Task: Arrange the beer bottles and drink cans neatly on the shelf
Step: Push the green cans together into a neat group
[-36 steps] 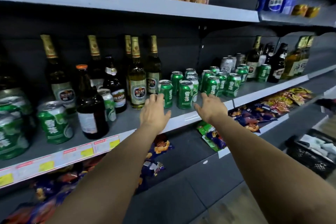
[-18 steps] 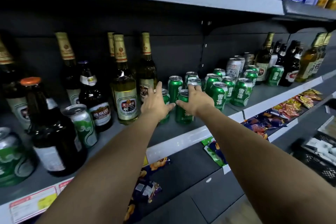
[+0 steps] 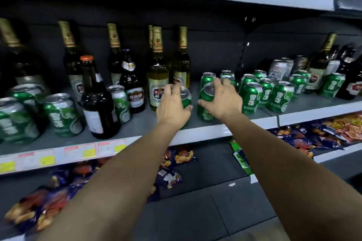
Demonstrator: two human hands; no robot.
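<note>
- Fingers of the left hand (image 3: 172,106) curl over the top rim of a green aluminium drink can with white lettering (image 3: 186,101), thumb wrapped round its right side; the hand grips it from the near side and hides most of the body
- Fingers of the right hand (image 3: 222,100) curl round a second green aluminium can (image 3: 205,101), thumb on its left flank, fingertips over the lid
- Both cans stand near the front of the grey metal shelf (image 3: 195,135), close together but apart, a narrow gap between the two thumbs
- The left can's lid seems to tip slightly away from the person, while the right one looks upright; their long axes run roughly vertical
- Each can lies directly beyond its own palm, so neither arm needs to cross
- The tall green glass beer bottle with a gold foil neck (image 3: 158,76) stands just left of the left hand; the cluster of green cans (image 3: 252,96) sits just right of the right hand; my judgement is that any sideways shift has little room on either flank
</note>
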